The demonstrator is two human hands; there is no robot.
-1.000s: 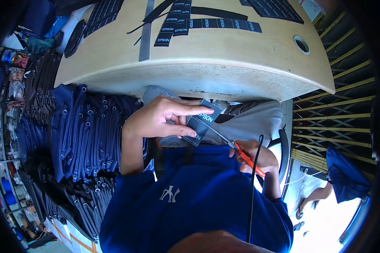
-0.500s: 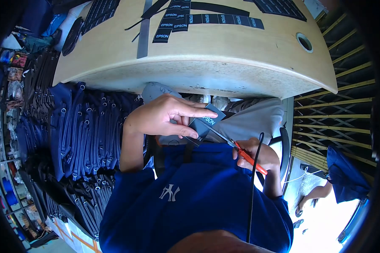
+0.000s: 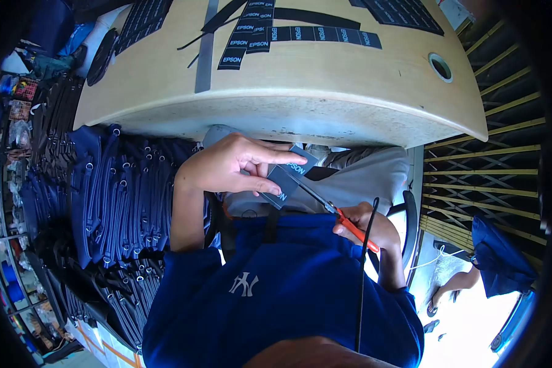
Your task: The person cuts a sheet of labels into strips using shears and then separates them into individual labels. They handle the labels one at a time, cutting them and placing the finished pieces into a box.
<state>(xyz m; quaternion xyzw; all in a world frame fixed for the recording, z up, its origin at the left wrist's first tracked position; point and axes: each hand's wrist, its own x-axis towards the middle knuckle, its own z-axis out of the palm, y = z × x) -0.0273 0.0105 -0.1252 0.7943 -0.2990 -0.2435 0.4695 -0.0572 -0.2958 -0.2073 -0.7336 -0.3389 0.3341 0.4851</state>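
My left hand (image 3: pixel 227 165) pinches the label (image 3: pixel 290 175), right hand (image 3: pixel 371 230) grips the scissors (image 3: pixel 343 219). Blades sit right by my fingers, so one sloppy snip could nick them.

The left hand (image 3: pixel 230 165) pinches a dark EPSON label (image 3: pixel 291 175); the right hand (image 3: pixel 367 230) grips orange-handled scissors (image 3: pixel 340 214), blades apparently at the label's edge, near the worktop (image 3: pixel 325 92) bearing more label strips (image 3: pixel 316 34)
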